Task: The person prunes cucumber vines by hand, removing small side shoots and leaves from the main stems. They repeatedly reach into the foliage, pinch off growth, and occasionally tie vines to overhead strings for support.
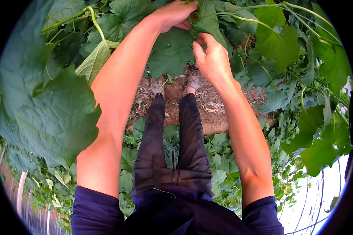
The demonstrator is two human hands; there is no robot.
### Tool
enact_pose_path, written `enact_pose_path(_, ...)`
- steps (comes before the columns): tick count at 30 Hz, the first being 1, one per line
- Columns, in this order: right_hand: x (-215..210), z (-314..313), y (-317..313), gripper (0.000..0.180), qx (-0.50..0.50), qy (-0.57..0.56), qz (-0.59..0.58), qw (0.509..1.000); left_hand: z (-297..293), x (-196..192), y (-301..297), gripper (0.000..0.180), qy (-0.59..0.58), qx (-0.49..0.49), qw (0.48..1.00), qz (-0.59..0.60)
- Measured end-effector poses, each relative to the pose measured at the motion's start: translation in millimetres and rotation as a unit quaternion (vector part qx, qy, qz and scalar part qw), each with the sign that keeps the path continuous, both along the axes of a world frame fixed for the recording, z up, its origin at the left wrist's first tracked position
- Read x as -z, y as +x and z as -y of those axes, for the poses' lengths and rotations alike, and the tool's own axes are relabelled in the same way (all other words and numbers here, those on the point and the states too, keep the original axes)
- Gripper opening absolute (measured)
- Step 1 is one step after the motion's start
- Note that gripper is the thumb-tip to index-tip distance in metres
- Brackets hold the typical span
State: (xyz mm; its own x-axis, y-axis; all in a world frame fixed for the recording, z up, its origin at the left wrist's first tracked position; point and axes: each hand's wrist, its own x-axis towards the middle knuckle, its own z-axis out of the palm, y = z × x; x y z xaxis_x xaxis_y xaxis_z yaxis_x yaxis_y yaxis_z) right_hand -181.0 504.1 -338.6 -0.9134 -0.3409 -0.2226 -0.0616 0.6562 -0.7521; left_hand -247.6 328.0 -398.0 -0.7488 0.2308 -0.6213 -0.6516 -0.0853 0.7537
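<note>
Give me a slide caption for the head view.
Left hand and right hand amid broad leaves, shoes on brown soil.

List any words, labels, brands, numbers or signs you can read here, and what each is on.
None can be read. No lettering shows on the leaves around the left hand and right hand, nor on the dark trousers or navy shirt. The shoes are too small and blurred to tell.

Shows one bare left hand (172, 16) and one bare right hand (213, 58), two short dark-blue fabric sleeves (94, 209), two dark fabric trouser legs (193, 121), two dusty brownish shoes (194, 80). Includes dozens of broad lobed green leaves (170, 53) and several slender pale-green stems (96, 24).
</note>
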Motion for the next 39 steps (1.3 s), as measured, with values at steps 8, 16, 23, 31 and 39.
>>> enact_pose_path(8, 21, -9, -31, 0.027, 0.102, -0.07, -0.044, 0.991, -16, -18, -24, 0.046, 0.024, -0.006, 0.999, 0.03)
enact_pose_path(16, 11, 6, -44, 0.018, -0.031, 0.151, -0.185, 0.971, -24, -28, -31, 0.044, 0.016, -0.005, 0.999, 0.033)
enact_pose_path(23, -8, 5, -39, 0.01, 0.16, -0.281, 0.047, 0.945, -8, -30, -16, 0.057, 0.018, -0.047, 0.999, 0.01)
enact_pose_path(31, -15, -8, 3, 0.018, -0.288, -0.024, -0.146, 0.946, -7, -35, -4, 0.053, 0.011, -0.013, 1.0, 0.001)
enact_pose_path(39, -60, -36, 9, 0.036, -0.377, -0.069, 0.034, 0.923, -5, -16, 9, 0.061, 0.009, -0.004, 1.0, 0.0)
